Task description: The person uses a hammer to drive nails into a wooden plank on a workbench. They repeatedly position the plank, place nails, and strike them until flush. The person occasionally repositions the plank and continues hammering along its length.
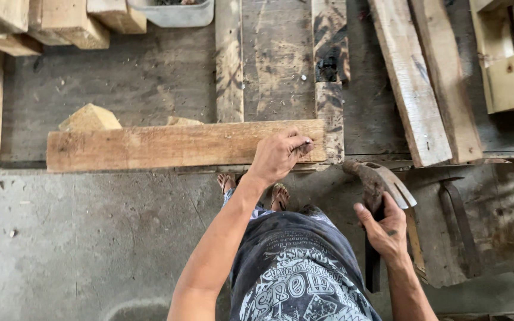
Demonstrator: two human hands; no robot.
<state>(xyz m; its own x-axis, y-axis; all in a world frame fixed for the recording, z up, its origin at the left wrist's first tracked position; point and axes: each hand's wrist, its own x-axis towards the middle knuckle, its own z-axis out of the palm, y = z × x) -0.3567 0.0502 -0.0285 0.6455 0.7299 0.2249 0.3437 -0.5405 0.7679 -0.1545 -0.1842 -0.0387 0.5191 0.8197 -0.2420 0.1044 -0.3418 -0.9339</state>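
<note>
A long pale wooden plank (pixel 168 145) lies crosswise along the front edge of a worn wooden work surface (pixel 120 83). My left hand (pixel 278 156) rests on the plank's right end, fingers pinched on a small nail (pixel 308 142) held against the wood. My right hand (pixel 385 229) grips the dark handle of a rusty claw hammer (pixel 382 181), its head raised just right of the plank's end and below the bench edge.
Two upright boards (pixel 228 59) and a darker one (pixel 330 71) lie behind the plank. Slanted planks (pixel 414 83) lean at right. Wood blocks (pixel 72 21) and a grey tub (pixel 176 13) sit at the back. A wedge offcut (pixel 89 117) lies behind the plank. Concrete floor (pixel 78 238) below.
</note>
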